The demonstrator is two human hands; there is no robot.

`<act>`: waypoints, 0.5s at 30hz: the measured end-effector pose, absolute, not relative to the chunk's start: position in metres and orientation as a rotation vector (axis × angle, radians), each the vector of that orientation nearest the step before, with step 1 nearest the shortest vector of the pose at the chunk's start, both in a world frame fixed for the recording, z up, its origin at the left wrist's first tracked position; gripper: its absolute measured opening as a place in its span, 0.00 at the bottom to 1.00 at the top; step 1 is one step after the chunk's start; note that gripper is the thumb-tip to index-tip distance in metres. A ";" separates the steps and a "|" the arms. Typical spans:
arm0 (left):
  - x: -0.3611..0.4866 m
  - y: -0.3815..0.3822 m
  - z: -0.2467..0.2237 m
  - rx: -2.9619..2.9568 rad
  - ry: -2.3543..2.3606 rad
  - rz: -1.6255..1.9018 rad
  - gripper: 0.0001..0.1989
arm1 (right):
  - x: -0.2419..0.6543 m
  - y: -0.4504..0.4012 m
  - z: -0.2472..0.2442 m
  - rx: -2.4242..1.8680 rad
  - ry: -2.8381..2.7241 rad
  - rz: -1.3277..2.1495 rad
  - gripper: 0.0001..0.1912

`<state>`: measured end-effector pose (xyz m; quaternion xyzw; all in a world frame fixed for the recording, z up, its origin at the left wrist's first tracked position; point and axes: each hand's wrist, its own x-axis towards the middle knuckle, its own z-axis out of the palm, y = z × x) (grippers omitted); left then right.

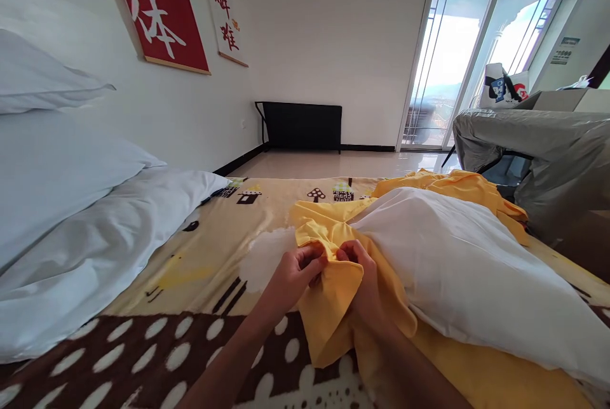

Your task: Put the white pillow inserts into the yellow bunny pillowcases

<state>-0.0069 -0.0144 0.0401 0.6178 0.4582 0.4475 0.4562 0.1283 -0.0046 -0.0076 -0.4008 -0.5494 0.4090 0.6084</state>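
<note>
Plain white walls (333, 34) and a pale glossy floor (305, 164) enclosed the site, with a sliding glass door (445, 60) at the far right and a red scroll (162, 21) hung at the left. Beneath the work lay a patterned blanket (210, 241), beige with a brown, white-spotted border. On it, directly in front of the wearer, was a bunched yellow cloth (328, 307). Left hand (295, 272): fingers closed in a pinch on a gathered fold of it. Right hand (365, 275): fingers curled, thumb and fingertips gripping the same cloth just beside the left. A white pillow (462, 256) lay to the right, partly on the yellow fabric. More yellow fabric (452, 187) was heaped beyond the pillow. White bedding (67, 161) was piled along the left side, well apart from both hands.
</note>
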 end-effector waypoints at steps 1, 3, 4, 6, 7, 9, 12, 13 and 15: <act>-0.008 -0.014 0.041 1.525 1.122 1.099 0.10 | 0.130 -0.006 -0.006 -0.940 -1.273 0.909 0.05; -0.009 -0.014 0.041 1.524 1.125 1.095 0.11 | 0.134 -0.007 0.001 -0.962 -1.312 0.776 0.04; -0.009 -0.014 0.041 1.529 1.128 1.092 0.12 | 0.137 -0.008 0.004 -0.944 -1.364 0.727 0.04; -0.009 -0.013 0.040 1.544 1.129 1.087 0.14 | 0.142 -0.008 0.011 -0.862 -1.502 0.720 0.06; -0.009 -0.013 0.040 1.553 1.128 1.088 0.14 | 0.145 -0.007 0.014 -0.811 -1.558 0.765 0.06; -0.008 -0.012 0.038 1.566 1.125 1.109 0.15 | 0.149 -0.003 0.017 -0.737 -1.598 0.915 0.05; -0.005 -0.012 0.035 1.602 1.130 1.168 0.15 | 0.151 0.002 0.013 -0.691 -1.549 1.140 0.08; -0.005 -0.012 0.034 1.615 1.128 1.185 0.15 | 0.150 0.003 0.010 -0.674 -1.524 1.203 0.09; -0.004 -0.012 0.032 1.634 1.107 1.203 0.15 | 0.146 0.005 0.004 -0.638 -1.440 1.321 0.11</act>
